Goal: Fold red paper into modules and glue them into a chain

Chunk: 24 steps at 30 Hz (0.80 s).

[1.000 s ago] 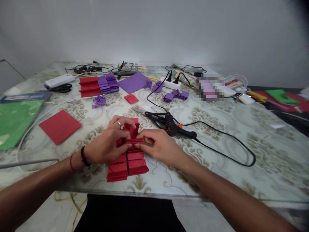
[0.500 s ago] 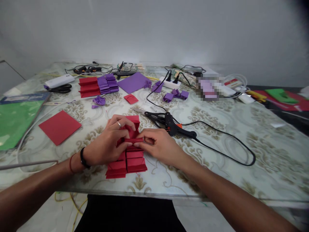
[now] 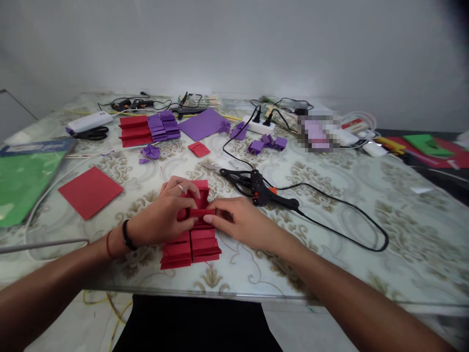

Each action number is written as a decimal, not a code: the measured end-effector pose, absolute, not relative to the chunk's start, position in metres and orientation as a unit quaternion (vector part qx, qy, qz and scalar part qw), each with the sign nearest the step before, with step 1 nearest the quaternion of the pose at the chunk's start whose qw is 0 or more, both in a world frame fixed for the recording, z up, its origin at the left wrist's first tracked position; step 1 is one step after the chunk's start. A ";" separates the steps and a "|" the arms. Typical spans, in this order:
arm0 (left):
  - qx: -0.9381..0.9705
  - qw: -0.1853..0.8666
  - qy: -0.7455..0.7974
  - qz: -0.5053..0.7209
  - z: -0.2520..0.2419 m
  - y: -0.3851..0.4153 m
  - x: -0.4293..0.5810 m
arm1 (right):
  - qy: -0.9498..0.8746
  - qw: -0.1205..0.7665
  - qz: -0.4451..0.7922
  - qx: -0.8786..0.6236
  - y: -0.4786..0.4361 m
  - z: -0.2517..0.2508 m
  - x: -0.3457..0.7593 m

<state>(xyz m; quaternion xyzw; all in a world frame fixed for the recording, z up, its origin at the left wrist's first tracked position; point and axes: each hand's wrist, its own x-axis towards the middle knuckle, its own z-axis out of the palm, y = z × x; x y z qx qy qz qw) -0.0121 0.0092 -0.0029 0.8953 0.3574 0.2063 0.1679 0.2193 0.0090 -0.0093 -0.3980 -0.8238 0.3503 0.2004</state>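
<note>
A pleated piece of red folded paper (image 3: 205,243) lies on the table in front of me, its lower flaps standing up in ridges. My left hand (image 3: 170,210), with a ring on one finger, pinches a raised pleat near its upper half from the left. From the right, my right hand (image 3: 238,220) grips the same pleat between thumb and fingers. Part of the paper is hidden under my fingers. Just beyond my right hand rest a black glue gun (image 3: 269,193) and a pair of scissors (image 3: 234,180).
A flat red paper square (image 3: 91,193) lies to the left, beside a green paper pack (image 3: 25,181). Farther back are red and purple pleated papers (image 3: 150,129), a purple sheet (image 3: 203,124) and a white power strip (image 3: 258,126). The glue gun's black cord (image 3: 351,210) loops rightward.
Both hands stay on the red paper. The pinched pleat sits slightly lower and flatter, and my fingers have shifted a little along it.
</note>
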 end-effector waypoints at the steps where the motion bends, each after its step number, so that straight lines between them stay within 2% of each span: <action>1: 0.895 0.172 0.357 0.204 -0.003 0.010 -0.012 | -0.824 0.196 0.349 -0.401 0.009 -0.009 0.219; 24: 0.894 0.235 0.335 0.184 0.007 0.009 -0.013 | -0.818 0.203 0.359 -0.401 0.009 -0.010 0.220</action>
